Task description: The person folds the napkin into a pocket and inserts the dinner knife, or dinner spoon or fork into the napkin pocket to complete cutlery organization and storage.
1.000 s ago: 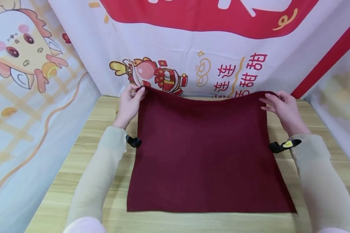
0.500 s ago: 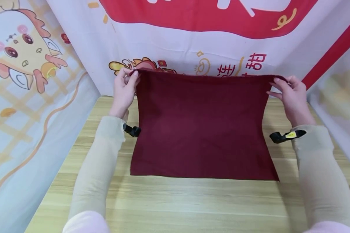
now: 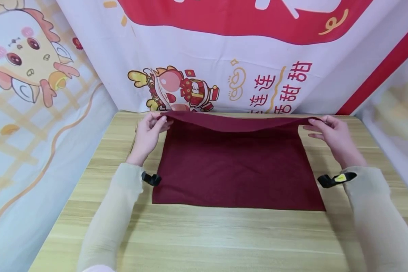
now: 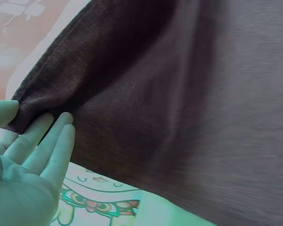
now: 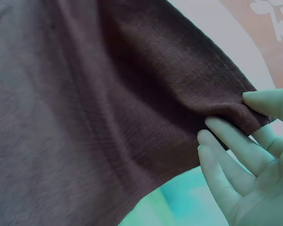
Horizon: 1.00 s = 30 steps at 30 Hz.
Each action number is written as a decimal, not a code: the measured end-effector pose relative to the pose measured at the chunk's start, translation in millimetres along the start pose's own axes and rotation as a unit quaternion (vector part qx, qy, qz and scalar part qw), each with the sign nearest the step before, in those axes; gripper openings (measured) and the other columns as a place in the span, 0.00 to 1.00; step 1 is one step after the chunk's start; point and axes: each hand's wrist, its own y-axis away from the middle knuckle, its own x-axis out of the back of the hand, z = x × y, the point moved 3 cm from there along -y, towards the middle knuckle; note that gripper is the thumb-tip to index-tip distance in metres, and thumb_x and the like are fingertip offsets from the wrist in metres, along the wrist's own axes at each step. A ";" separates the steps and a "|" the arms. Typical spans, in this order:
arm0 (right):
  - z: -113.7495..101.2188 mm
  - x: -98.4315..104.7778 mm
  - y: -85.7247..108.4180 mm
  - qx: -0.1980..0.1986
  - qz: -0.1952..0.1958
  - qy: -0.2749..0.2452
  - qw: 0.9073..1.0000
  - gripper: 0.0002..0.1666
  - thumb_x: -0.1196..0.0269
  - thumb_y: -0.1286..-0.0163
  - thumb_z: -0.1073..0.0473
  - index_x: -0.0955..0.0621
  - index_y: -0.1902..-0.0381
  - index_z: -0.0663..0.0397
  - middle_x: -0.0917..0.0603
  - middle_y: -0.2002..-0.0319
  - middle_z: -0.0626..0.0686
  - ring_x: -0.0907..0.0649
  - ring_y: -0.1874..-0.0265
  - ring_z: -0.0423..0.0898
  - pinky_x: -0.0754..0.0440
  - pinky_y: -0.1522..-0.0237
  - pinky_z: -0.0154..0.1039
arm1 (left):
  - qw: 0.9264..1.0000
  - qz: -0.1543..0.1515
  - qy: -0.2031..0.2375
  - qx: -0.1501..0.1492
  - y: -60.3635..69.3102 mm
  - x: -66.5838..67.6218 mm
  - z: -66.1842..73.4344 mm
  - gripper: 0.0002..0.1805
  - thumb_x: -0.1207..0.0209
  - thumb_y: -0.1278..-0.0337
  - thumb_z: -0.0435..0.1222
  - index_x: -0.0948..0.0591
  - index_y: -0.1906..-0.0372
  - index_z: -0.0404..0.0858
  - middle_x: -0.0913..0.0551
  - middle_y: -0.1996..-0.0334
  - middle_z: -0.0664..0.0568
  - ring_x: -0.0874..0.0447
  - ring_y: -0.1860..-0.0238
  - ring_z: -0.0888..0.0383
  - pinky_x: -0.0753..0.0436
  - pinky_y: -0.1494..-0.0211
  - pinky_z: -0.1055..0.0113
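The table (image 3: 224,238) carries the maroon cloth (image 3: 234,170), near edge lying flat, far edge raised and sagging mid-span. The left hand (image 3: 147,138) and right hand (image 3: 336,139) each pinch one far corner. Draw both corners apart evenly; lower them level. Only the head view shows the cloth's full width; only the wrist views show the palm side, free fingers (image 4: 61,150) extended.

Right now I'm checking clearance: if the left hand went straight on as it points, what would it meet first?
Beyond the maroon cloth it pinches, the left hand would probably meet the white backdrop first, near the cartoon figure; depth is unclear.
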 end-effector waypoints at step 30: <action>66.8 18.4 36.5 -0.092 -0.056 0.207 0.972 0.27 0.37 0.24 0.48 0.22 0.49 0.71 0.13 0.64 0.51 0.10 0.68 0.42 0.14 0.64 0.35 | 0.966 -0.092 -0.069 0.233 66.4 10.4 -47.3 0.30 0.42 0.28 0.28 0.37 0.28 0.21 0.20 0.47 0.25 0.12 0.65 0.56 0.13 0.56 0.60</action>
